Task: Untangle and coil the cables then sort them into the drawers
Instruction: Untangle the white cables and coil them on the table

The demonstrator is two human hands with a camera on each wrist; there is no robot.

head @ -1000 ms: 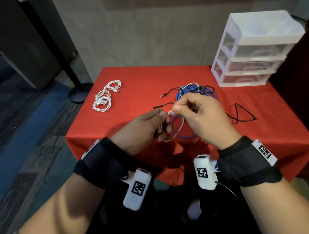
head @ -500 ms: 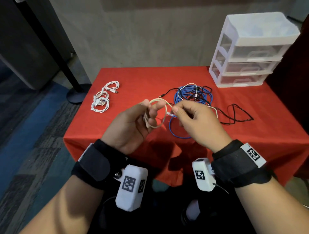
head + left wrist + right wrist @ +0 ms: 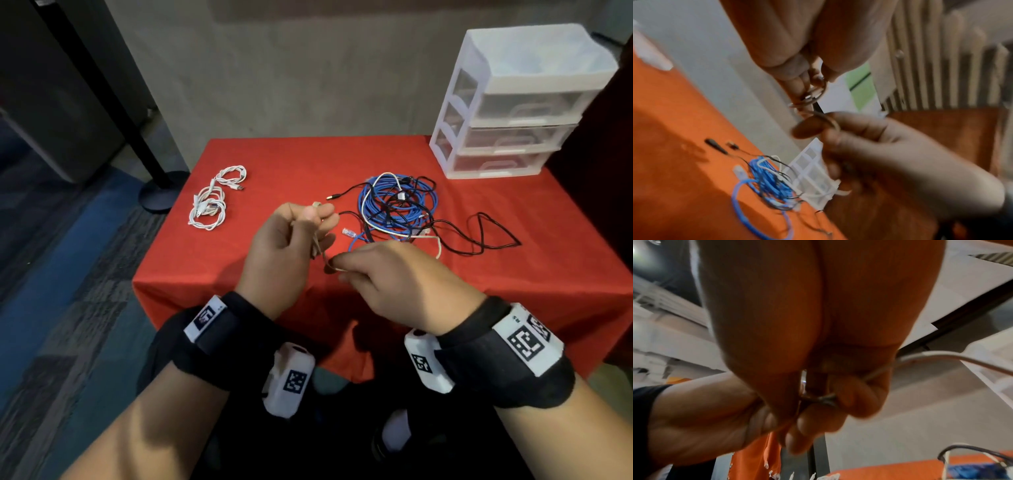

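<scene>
A thin white cable point(image 3: 317, 245) runs between my two hands above the red table's front. My left hand point(image 3: 313, 214) pinches small loops of it at thumb and forefinger; the loops point(image 3: 813, 97) show in the left wrist view. Just below, my right hand point(image 3: 337, 265) pinches the same cable, whose tail point(image 3: 439, 247) trails back into the tangle. That tangle is a blue cable point(image 3: 394, 205) mixed with black cable point(image 3: 493, 236) at the table's middle. The white three-drawer unit point(image 3: 513, 102) stands at the back right, all drawers closed.
A bundle of white cables point(image 3: 212, 202) lies on the table's left part. The red tablecloth point(image 3: 445, 294) hangs over the front edge. A black pole with a round base point(image 3: 161, 192) stands on the floor to the left of the table.
My right hand has dropped below and nearer the left hand, drawing the white cable down. The left hand stays raised with its loops.
</scene>
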